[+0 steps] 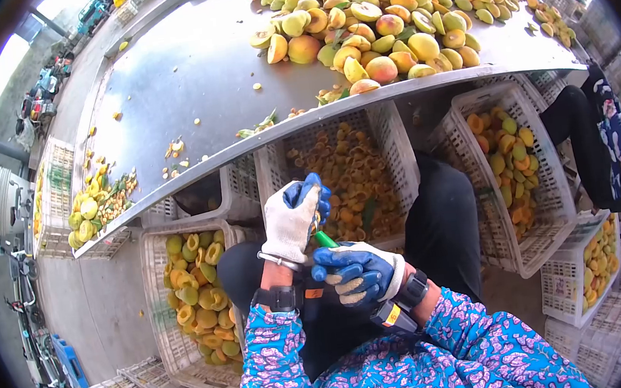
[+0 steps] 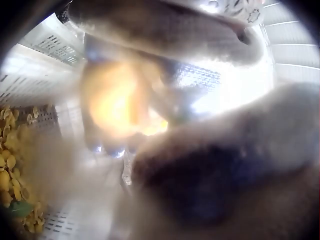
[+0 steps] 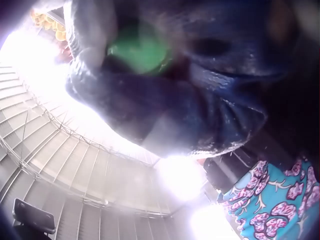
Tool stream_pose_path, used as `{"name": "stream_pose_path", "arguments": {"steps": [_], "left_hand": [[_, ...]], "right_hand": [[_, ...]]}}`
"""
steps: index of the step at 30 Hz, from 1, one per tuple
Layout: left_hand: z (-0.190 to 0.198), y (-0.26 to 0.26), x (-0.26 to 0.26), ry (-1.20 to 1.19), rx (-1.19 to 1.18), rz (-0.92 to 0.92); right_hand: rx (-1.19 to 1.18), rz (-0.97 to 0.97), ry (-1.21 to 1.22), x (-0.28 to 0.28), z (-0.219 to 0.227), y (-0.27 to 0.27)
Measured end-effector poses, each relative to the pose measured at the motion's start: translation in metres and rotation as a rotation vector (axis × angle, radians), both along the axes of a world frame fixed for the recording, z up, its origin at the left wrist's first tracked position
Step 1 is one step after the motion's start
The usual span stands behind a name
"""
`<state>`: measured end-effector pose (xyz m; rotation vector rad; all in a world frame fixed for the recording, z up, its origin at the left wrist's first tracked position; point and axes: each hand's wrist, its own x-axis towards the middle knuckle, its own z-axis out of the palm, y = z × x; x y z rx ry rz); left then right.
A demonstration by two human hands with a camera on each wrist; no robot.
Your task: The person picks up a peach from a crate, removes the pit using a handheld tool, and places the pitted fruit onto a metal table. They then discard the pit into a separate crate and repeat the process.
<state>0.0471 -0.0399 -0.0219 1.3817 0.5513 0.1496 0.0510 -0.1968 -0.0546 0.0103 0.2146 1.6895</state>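
Observation:
In the head view my left hand [image 1: 292, 222], in a white and blue work glove, is raised in front of my lap. Its fingers curl round an apricot, which shows as a blurred orange-yellow apricot [image 2: 117, 102] in the left wrist view. Just below it, my right hand [image 1: 363, 270], gloved alike, grips a green-handled tool [image 1: 325, 240] pointing up at the left hand. The tool's working end is hidden by the left hand. From the right wrist, its green handle [image 3: 139, 50] shows inside the curled blue fingers.
A metal table [image 1: 166, 95] bears a large heap of apricots [image 1: 384, 26], many halved. Beneath its edge stands a crate of apricot pieces [image 1: 386, 123]. More filled crates flank my knees: a left crate [image 1: 159, 313] and a right crate [image 1: 513, 238]. Another person's leg [image 1: 581, 130] is at the right.

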Motion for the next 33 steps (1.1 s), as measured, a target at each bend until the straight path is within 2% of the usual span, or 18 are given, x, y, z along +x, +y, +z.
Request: {"name": "stream_pose_path", "arguments": {"steps": [3, 5, 7, 9, 10, 11, 13, 15, 17, 18, 21, 22, 23, 24, 26, 28, 31, 33], "left_hand": [[-0.007, 0.004, 0.005, -0.062, -0.137, -0.045], [-0.017, 0.006, 0.009, -0.186, -0.457, 0.024], [-0.031, 0.018, 0.013, -0.154, -0.519, 0.195], [-0.031, 0.023, 0.016, -0.157, -0.596, 0.181], [-0.038, 0.028, 0.016, -0.147, -0.646, 0.191], [-0.039, 0.027, 0.017, -0.162, -0.559, 0.245], [-0.022, 0.019, 0.016, -0.252, -0.585, 0.214], [-0.012, 0.014, 0.013, -0.243, -0.528, 0.196], [-0.015, 0.017, 0.010, -0.303, -0.490, 0.150], [-0.014, 0.020, 0.007, -0.330, -0.487, 0.161], [0.008, 0.040, -0.014, -0.407, -0.481, 0.295], [0.020, 0.048, -0.029, -0.404, -0.341, 0.361], [0.035, 0.059, -0.048, -0.385, -0.181, 0.390], [0.044, 0.071, -0.067, -0.463, -0.138, 0.443], [0.061, 0.101, -0.112, -0.295, 0.244, 0.577], [0.047, 0.168, -0.170, 0.001, 0.373, 0.681], [0.081, 0.166, -0.162, 0.762, 1.182, 0.566], [0.104, 0.145, -0.102, 0.369, 0.943, 0.561]], "right_hand": [[0.057, -0.007, 0.076, 0.002, 0.001, 0.000], [0.140, -0.063, 0.133, -0.001, -0.001, 0.005], [0.232, -0.128, 0.043, 0.001, 0.014, 0.002], [0.115, -0.153, -0.094, 0.010, 0.029, -0.001], [-0.041, -0.160, -0.263, 0.018, 0.038, -0.004], [-0.094, -0.219, -0.393, 0.023, 0.040, -0.009], [-0.300, -0.209, -0.695, 0.040, 0.044, -0.019], [-0.665, -0.144, -1.208, 0.049, 0.018, -0.018], [-1.034, 0.117, -2.187, 0.050, -0.029, -0.019], [-1.079, 0.271, -2.086, 0.053, -0.032, -0.023], [-1.049, 0.168, -2.031, 0.049, -0.049, -0.027], [-1.008, 0.153, -1.991, 0.048, -0.046, -0.026], [-0.959, 0.234, -1.817, 0.050, -0.027, -0.025], [-0.935, 0.191, -1.934, 0.049, -0.034, -0.026], [-0.901, 0.132, -2.066, 0.044, -0.040, -0.028], [-0.866, 0.159, -2.025, 0.045, -0.033, -0.030], [-0.824, 0.180, -1.936, 0.044, -0.038, -0.033], [-0.803, 0.197, -1.921, 0.049, -0.035, -0.034]]}}
